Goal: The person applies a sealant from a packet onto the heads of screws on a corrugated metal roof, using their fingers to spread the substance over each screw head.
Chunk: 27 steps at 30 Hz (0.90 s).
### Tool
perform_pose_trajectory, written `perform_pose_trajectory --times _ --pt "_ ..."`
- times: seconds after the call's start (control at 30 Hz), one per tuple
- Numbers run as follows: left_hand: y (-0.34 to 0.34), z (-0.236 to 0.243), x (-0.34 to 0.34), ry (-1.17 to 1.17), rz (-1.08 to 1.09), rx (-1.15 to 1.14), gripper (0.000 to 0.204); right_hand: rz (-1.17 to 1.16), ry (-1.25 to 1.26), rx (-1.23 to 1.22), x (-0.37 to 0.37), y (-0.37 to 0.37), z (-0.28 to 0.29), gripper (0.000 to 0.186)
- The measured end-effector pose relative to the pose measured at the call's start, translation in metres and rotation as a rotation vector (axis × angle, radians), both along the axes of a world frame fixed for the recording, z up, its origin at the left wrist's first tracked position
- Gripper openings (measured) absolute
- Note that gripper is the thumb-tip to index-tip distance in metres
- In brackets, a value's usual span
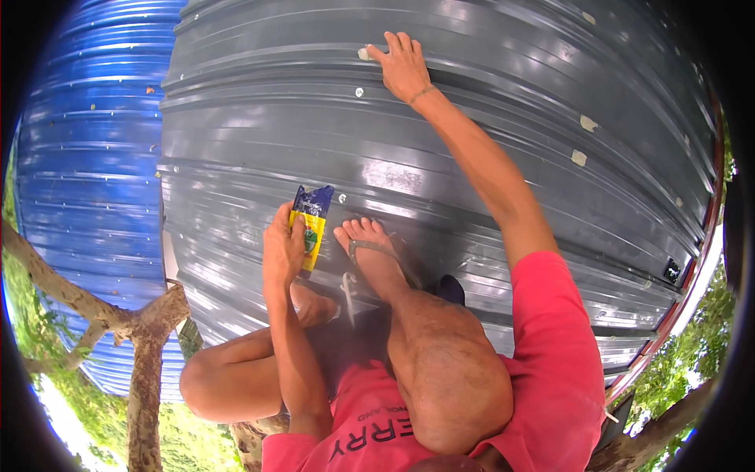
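Observation:
In my left hand (285, 244) is a yellow and dark blue packet (312, 224), its blue end crumpled and pointing away from me. The fingers are closed round its side, low over the grey corrugated metal roof (259, 141). My right hand (405, 71) reaches far forward onto a ridge of the roof, fingers apart and bent down over it. Its thumb side lies at a small pale patch (364, 54); whether thumb and patch touch, I cannot tell. Just below sits a white-dabbed screw head (359, 92), and another screw head (342, 199) is beside the packet.
More pale patches (588, 123) dot the roof at right. Blue corrugated sheeting (102, 173) adjoins on the left. A white hooked piece (349, 295) lies by my feet. Tree branches (145, 338) rise at lower left; the roof's edge (700, 267) curves along the right.

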<state>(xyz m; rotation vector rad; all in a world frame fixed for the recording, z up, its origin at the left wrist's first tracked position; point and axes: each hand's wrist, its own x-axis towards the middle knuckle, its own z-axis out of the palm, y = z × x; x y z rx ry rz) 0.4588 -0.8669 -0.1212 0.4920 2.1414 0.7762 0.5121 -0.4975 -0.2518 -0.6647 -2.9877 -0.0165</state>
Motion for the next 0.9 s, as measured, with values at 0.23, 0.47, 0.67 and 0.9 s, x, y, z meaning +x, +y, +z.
perform_pose_trajectory --times 0.23,0.47,0.67,0.9 --pt "0.007 0.007 0.0 -0.059 0.022 -0.049 0.027 -0.02 0.041 0.13 0.017 -0.031 -0.012 0.048" --pt "-0.001 0.001 -0.004 0.018 -0.031 -0.043 0.027 0.128 -0.08 0.259 0.026 -0.005 0.009 0.053" --pt "0.0 0.005 0.002 0.016 0.067 -0.012 0.035 0.098 -0.057 0.231 0.031 0.029 0.011 0.054" --pt "0.001 0.013 0.003 -0.025 0.083 0.011 0.043 0.045 -0.021 -0.019 0.007 0.022 -0.003 0.053"
